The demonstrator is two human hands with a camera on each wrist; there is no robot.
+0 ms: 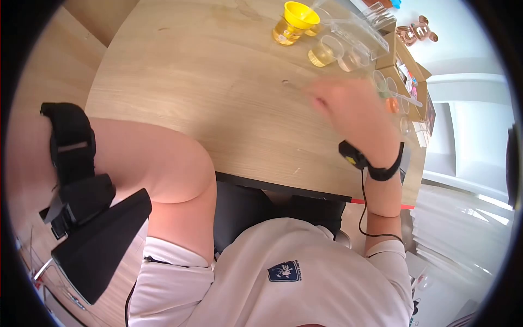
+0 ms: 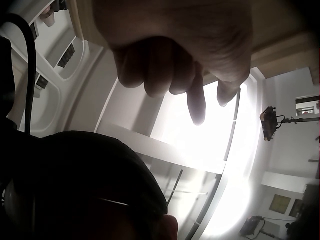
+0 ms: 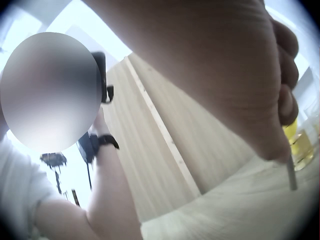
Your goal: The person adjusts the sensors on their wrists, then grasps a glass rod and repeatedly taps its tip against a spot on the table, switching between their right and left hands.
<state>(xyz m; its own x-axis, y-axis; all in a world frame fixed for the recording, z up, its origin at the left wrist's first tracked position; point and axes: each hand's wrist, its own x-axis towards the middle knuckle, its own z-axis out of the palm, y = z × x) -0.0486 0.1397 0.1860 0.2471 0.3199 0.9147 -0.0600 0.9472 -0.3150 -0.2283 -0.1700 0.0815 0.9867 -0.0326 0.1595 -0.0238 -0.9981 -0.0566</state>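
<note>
My right hand (image 1: 348,103), blurred in the head view, is held over the table and pinches a thin, pale rod (image 3: 292,175) between thumb and fingers. The rod's tip (image 1: 286,83) points toward the left side of the table. Its upper part is hidden by the hand. My left arm is raised at the left of the head view, its hand outside that frame. In the left wrist view the left hand (image 2: 175,45) is beside a dark head shape; several fingers are bent, one reaches straighter, and nothing is held.
At the table's far side, a yellow funnel (image 1: 301,16) sits on a beaker (image 1: 285,34) of amber liquid. Near it are a cup (image 1: 321,53) of yellowish liquid, a clear plastic stand (image 1: 357,37), a cardboard box (image 1: 389,68) and a cup with orange contents (image 1: 391,104).
</note>
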